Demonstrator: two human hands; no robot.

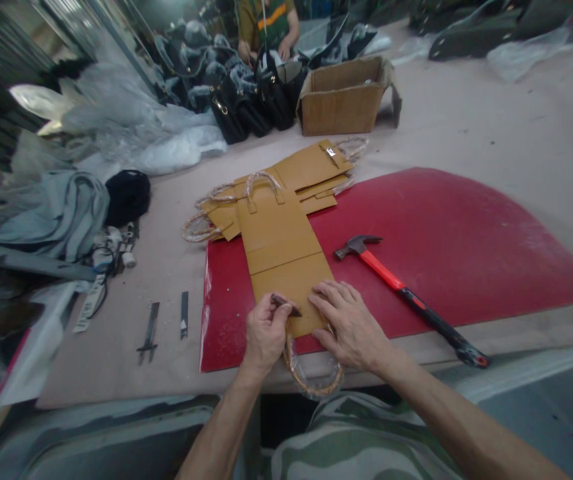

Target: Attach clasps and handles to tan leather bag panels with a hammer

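tan bag panel (279, 230) on red mat (446, 247), left hand (265, 337) grip pinching slim tool (294, 310), right hand (353, 328) unclenched on panel

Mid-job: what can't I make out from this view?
Head view:
Underside of tan panel: hidden by the panel itself.
Its near right edge: partly covered by right hand.
Part of small tool: covered by left hand.
Bottom of cardboard box: behind its front wall.
Head of co-worker: cut off by top edge.

1 head-worn view, facing forward-down, close above worktable (471, 127)
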